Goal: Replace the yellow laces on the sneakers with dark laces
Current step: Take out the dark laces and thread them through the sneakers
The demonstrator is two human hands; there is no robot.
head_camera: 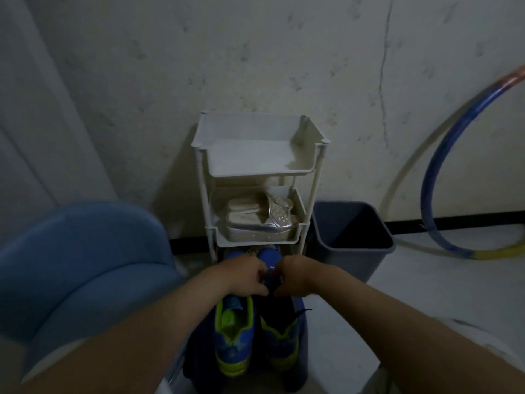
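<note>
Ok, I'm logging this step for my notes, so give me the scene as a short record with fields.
left hand: fingers curled at front of right sneaker
right hand: same spot, facing the left hand
held item: too dark to tell
left sneaker: beside it, lime trim
rack: white, silver shoes on middle shelf
bin: right of rack

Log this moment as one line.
left hand: grips sneakers | right hand: grips sneakers | sneakers: side by side, before white rack
</note>
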